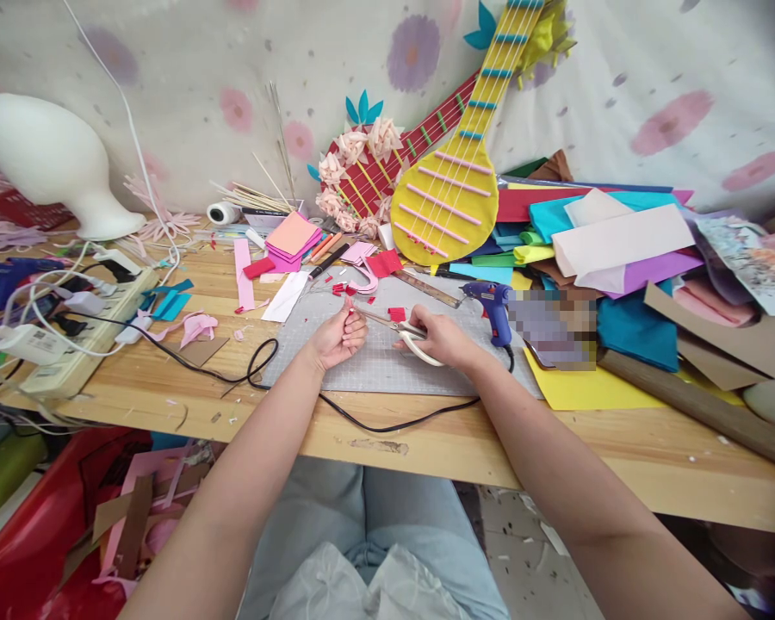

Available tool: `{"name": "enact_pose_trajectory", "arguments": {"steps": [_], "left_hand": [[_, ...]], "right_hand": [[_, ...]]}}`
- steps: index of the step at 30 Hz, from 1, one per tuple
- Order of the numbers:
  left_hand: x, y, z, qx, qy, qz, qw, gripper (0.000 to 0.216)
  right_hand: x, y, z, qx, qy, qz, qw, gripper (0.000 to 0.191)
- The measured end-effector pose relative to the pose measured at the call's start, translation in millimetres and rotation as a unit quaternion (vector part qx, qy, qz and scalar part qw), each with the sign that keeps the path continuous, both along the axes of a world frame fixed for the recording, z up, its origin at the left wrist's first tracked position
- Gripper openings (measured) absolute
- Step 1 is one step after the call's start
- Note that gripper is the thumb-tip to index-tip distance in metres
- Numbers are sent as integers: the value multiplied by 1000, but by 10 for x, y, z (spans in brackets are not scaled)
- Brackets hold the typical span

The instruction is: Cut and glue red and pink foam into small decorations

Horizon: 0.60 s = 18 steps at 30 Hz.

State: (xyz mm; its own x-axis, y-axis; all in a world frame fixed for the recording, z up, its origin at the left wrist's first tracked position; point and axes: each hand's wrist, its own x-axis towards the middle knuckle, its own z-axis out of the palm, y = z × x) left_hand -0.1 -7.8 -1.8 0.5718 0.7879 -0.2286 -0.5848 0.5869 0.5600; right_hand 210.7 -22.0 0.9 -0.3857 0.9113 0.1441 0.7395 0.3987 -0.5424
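Note:
My left hand [340,336] is closed in a pinch on a small red piece of foam [348,303] above the grey cutting mat [387,366]. My right hand [443,338] grips white-handled scissors [406,331], whose blades point left toward the red piece. Small red scraps [396,313] lie on the mat just beyond the scissors. Both forearms reach over the wooden table's front edge [426,452].
A blue glue gun [494,306] stands right of my right hand, its black cord looping across the mat. Foam sheets [594,232] pile up at right, a yellow and red foam guitar [445,189] at the back, a power strip [71,344] with plugs at left.

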Motion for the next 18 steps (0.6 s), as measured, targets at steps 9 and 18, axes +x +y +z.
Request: {"name": "enact_pose_trajectory", "arguments": {"steps": [9, 18], "left_hand": [[20, 7, -18, 6, 41, 4, 999, 43], [14, 3, -12, 27, 34, -1, 999, 42]], "right_hand": [[0, -8, 8, 0, 0, 2, 1000, 39], [22, 1, 42, 19, -3, -12, 1000, 39]]}}
